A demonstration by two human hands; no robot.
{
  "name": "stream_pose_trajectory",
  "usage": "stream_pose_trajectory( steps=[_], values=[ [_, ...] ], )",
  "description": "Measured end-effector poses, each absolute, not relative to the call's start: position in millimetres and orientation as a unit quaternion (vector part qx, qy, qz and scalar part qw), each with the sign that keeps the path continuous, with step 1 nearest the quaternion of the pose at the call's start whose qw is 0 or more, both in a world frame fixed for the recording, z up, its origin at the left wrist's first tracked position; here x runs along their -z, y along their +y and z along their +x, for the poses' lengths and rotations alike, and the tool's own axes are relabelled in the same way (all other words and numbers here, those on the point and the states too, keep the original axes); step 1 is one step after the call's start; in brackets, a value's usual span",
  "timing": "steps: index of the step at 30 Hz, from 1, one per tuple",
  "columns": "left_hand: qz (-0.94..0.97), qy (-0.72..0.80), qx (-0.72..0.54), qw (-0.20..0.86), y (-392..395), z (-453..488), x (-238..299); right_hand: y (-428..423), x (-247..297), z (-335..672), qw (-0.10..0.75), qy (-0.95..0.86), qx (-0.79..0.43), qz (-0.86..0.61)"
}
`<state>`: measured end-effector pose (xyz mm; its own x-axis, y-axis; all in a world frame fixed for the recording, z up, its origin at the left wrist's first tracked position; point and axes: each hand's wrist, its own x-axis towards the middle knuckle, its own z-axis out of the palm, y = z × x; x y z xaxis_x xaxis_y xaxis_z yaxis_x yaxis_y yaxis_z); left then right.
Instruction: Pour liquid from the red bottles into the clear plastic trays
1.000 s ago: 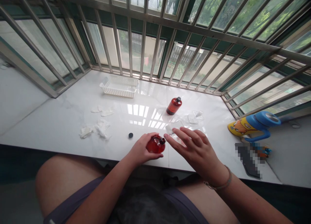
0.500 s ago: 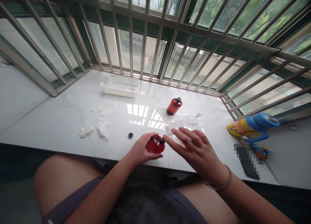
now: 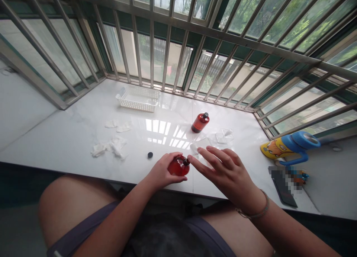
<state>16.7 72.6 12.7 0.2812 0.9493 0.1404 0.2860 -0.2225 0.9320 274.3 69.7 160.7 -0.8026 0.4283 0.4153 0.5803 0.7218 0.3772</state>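
My left hand [image 3: 163, 173] is wrapped around an amber glass bottle [image 3: 178, 166], which lies tilted with its dark neck pointing right. It has no cap on. My right hand [image 3: 227, 173] hovers beside that bottle with its fingers spread, the fingertips at or just over a clear plastic piece [image 3: 200, 146]. A small black bottle cap [image 3: 150, 155] lies on the white marble counter [image 3: 64, 138] left of my left hand. A second amber bottle [image 3: 200, 122], capped and upright, stands farther ahead.
A white plastic basket [image 3: 138, 99] and crumpled white tissues [image 3: 110, 147] lie toward the back left. Clear plastic pieces [image 3: 223, 137] sit behind my right hand. A blue-and-yellow cup [image 3: 290, 145] and a blurred dark object [image 3: 283, 186] are at right. Metal window bars [image 3: 167, 45] line the back.
My right hand sits slightly lower in the picture than a second ago. The left hand still holds the bottle in about the same place.
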Motion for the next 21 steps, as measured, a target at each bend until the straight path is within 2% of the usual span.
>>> stream_pose_trajectory(
  steps=[14, 21],
  values=[
    [0.674, 0.454, -0.394, 0.428, 72.7, 16.8, -12.3, 69.9, -167.9, 269.8, 0.145, -0.92, 0.247, -0.267],
    [0.673, 0.45, -0.399, 0.43, 73.0, 16.2, -12.5, 72.1, -141.3, 271.2, 0.154, -0.917, 0.208, -0.303]
  ],
)
